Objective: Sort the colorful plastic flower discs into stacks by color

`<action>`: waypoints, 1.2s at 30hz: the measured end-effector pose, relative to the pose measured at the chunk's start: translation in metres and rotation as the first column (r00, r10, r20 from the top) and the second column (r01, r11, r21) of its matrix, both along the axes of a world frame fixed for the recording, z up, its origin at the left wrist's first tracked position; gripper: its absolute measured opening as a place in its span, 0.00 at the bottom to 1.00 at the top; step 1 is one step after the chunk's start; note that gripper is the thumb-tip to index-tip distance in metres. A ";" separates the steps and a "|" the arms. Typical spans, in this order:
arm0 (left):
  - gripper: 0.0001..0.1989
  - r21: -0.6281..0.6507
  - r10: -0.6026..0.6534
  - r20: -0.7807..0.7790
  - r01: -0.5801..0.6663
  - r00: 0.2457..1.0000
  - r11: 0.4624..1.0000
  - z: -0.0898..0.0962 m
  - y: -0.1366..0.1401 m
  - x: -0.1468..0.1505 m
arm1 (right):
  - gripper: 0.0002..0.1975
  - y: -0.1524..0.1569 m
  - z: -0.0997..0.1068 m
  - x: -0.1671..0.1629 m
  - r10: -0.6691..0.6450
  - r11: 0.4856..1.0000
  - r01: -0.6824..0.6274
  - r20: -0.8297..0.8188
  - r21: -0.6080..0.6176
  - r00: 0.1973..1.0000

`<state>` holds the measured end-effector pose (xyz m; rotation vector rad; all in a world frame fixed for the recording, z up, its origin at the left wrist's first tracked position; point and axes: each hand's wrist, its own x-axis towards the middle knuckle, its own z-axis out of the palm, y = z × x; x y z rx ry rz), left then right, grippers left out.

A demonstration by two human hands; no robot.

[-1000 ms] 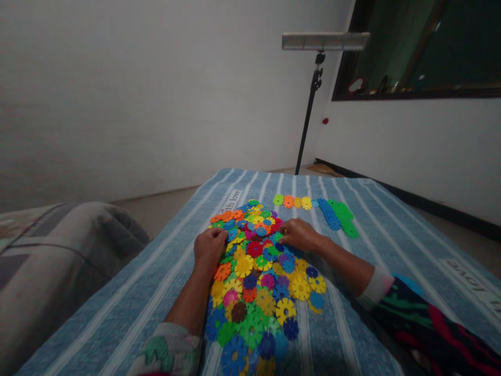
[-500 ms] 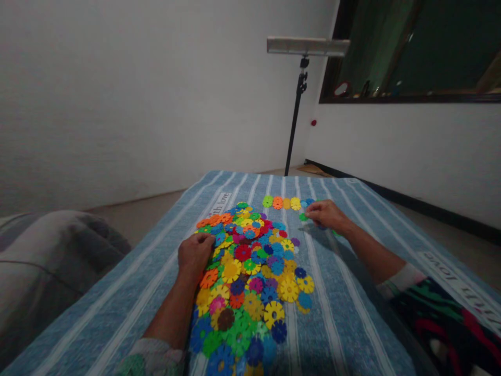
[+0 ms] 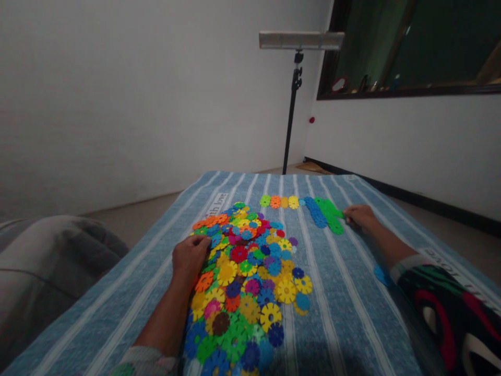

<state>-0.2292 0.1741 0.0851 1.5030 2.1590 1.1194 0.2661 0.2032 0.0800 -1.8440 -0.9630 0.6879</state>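
Across the cloth, past the blue column, the right hand (image 3: 360, 216) has travelled farther right from where it was half a second ago, while the left hand (image 3: 191, 254) has stayed beside the heap. Thumb and fingers of the right are drawn together in a pinch, with what looks like a green disc (image 3: 340, 214) between the tips, at the edge of the green discs (image 3: 329, 209). From where I stand, I'd say a piece sorted by colour is being laid with its match; that calls for setting it flat and easing the pinch without nudging its neighbours. The left hand's fingers are curled at the left edge of the mixed heap (image 3: 238, 254); whether they hold anything, I can't tell. Just left of the greens lie the blue discs (image 3: 315, 213), then single pieces in a row. Farther out, the striped cloth (image 3: 129, 292) carries a label (image 3: 217, 202) reading "th love", its start hidden, and upside-down lettering (image 3: 446, 263) at right, where "love" shows. I can make out no brand on the lamp stand (image 3: 289, 120).
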 end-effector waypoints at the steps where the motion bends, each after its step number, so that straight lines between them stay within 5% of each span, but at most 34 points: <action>1: 0.15 -0.005 0.006 0.002 -0.006 1.000 1.000 0.000 0.000 0.000 | 0.07 0.002 0.000 -0.001 0.005 1.000 -0.005 0.006 -0.002 1.000; 36: 0.16 0.011 -0.012 0.027 0.012 1.000 1.000 -0.005 0.000 0.000 | 0.10 0.016 -0.010 0.004 0.078 0.992 -0.047 0.273 -0.118 0.959</action>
